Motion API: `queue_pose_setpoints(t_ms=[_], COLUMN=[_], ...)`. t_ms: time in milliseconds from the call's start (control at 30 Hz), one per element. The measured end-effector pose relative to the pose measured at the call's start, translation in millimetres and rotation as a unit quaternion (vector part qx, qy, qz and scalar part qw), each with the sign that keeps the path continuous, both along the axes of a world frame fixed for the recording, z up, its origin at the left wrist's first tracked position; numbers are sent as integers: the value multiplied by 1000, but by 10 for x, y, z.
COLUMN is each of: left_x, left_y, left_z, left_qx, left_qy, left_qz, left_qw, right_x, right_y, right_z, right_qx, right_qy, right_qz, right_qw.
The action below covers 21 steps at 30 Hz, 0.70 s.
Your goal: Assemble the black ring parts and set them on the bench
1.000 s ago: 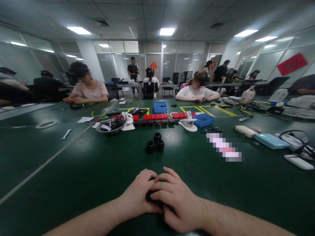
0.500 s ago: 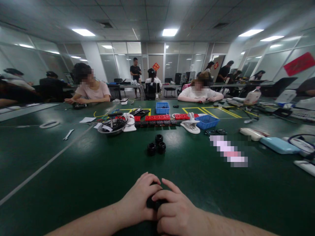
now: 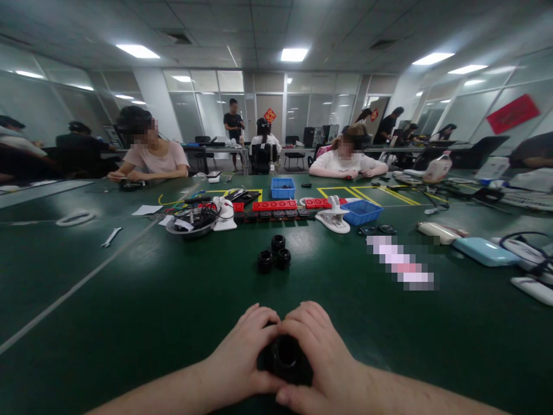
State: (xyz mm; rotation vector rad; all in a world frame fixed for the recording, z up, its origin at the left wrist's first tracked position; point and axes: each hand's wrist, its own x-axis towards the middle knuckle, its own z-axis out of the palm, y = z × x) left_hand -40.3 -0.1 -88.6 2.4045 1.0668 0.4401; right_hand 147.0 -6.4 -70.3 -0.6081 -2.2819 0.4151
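At the table's near edge, my left hand (image 3: pixel 250 346) curls round one side of a black hollow round part (image 3: pixel 287 351), which looks like a small tyre. From the other side my right hand (image 3: pixel 322 351) wraps the same part, its thumb low and its fingers over the top. The part's round opening faces me, and much of its outside is hidden by my fingers. Farther ahead sits a cluster of three similar black round parts (image 3: pixel 273 255), close together on the green table (image 3: pixel 181 300).
Beyond the cluster lie red power strips (image 3: pixel 275 205), a metal bowl of cables (image 3: pixel 190 223), a white clamp stand (image 3: pixel 334 218) and blue bins (image 3: pixel 361 212). A wrench (image 3: pixel 112 237) lies left; glasses (image 3: pixel 377 230) and a light-blue case (image 3: pixel 486 252) lie right. People sit across the table.
My right hand has shifted up and turned, its fingers now wrapping the black part's right side. The part's opening has come into view. My left hand stays nearly still, and the view has turned slightly.
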Motion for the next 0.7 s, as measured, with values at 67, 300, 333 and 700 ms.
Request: queue_pose_setpoints(t_ms=[67, 300, 333, 700], left_x=[-4, 16, 24, 14], left_y=[1, 3, 4, 1], left_z=[-1, 46, 60, 27], left_qx=[-5, -22, -26, -24], left_qy=[2, 15, 17, 5], left_qz=[-3, 8, 9, 14], left_qw=[1000, 1000, 999, 1000], right_x=[-7, -1, 0, -55], right_y=[-5, 56, 70, 91], right_z=[1, -52, -73, -132], right_qx=[-8, 11, 22, 32], right_qy=[-5, -24, -27, -49], right_qz=[-5, -14, -14, 23], right_qw=[1000, 1000, 999, 998])
